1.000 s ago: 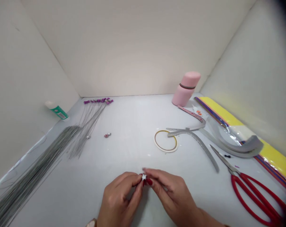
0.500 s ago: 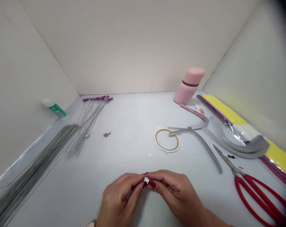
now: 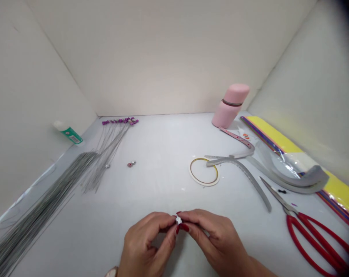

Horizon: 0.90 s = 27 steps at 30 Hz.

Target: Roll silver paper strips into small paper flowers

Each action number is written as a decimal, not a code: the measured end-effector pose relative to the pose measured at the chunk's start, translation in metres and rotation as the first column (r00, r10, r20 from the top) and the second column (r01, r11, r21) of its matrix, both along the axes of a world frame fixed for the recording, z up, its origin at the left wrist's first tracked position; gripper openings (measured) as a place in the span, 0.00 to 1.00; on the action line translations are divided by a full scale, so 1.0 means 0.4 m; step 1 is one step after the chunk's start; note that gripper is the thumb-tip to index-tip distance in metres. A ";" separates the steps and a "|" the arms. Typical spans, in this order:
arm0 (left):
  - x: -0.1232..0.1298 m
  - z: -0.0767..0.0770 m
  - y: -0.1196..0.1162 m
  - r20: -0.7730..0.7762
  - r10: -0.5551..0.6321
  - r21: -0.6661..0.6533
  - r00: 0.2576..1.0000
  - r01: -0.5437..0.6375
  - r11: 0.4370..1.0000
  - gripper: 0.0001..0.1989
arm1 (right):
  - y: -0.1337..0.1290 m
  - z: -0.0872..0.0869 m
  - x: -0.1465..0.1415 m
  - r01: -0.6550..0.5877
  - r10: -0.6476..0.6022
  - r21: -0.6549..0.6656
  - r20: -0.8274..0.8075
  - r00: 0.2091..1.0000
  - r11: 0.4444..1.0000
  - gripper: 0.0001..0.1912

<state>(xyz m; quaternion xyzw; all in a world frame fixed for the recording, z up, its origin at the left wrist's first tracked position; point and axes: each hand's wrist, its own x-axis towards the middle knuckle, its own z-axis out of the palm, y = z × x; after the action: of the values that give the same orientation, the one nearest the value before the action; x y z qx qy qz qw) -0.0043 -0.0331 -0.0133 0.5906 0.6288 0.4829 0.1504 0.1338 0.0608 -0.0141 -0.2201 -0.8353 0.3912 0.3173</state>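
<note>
A small crumpled silvery-white piece (image 3: 178, 220) is pinched between the fingertips of both hands, low in the middle of the head view. My left hand (image 3: 151, 240) holds it from the left with thumb and forefinger closed. From the right, my right hand (image 3: 213, 238) grips it the same way, its red nails close to the left thumb. Whether the piece is foil or paper I cannot make out. Beyond the hands lies a narrow roll of white tape (image 3: 191, 175) on the table (image 3: 157, 146).
Thin wires (image 3: 47, 204) and purple-tipped stems (image 3: 121, 120) lie left, near a green-and-white tube (image 3: 71, 134). A tiny red-and-silver bit (image 3: 130, 164) lies mid-left. Right are grey strips (image 3: 251, 175), red-handled scissors (image 3: 291, 209), coloured sheets (image 3: 274, 134) and a pink bottle (image 3: 227, 111).
The fingertips have shifted slightly around the silvery piece, and the left thumb now sits a little further right. The piece looks more squeezed together. Nothing on the table has been moved.
</note>
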 end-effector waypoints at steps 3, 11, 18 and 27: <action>-0.001 0.002 0.001 -0.017 -0.009 0.027 1.000 0.010 1.000 0.09 | 0.002 0.001 -0.001 -0.019 0.020 -0.085 0.010 1.000 0.996 0.12; -0.003 0.000 0.009 0.039 -0.049 0.046 0.998 0.047 0.998 0.11 | -0.004 0.007 0.005 -0.051 0.054 -0.119 0.022 0.998 0.992 0.12; 0.002 0.000 0.007 -0.046 -0.017 0.059 0.999 0.020 0.998 0.11 | -0.010 0.001 0.004 -0.036 0.036 0.039 -0.001 0.999 0.999 0.12; 0.006 -0.004 0.012 0.095 0.025 -0.062 0.995 -0.019 0.998 0.07 | -0.011 -0.008 0.001 -0.027 0.027 -0.002 0.042 0.999 1.000 0.12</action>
<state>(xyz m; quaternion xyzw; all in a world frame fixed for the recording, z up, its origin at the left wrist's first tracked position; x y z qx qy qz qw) -0.0018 -0.0284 -0.0147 0.5550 0.6416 0.4930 0.1931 0.1340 0.0563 -0.0172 -0.2172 -0.8443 0.3914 0.2945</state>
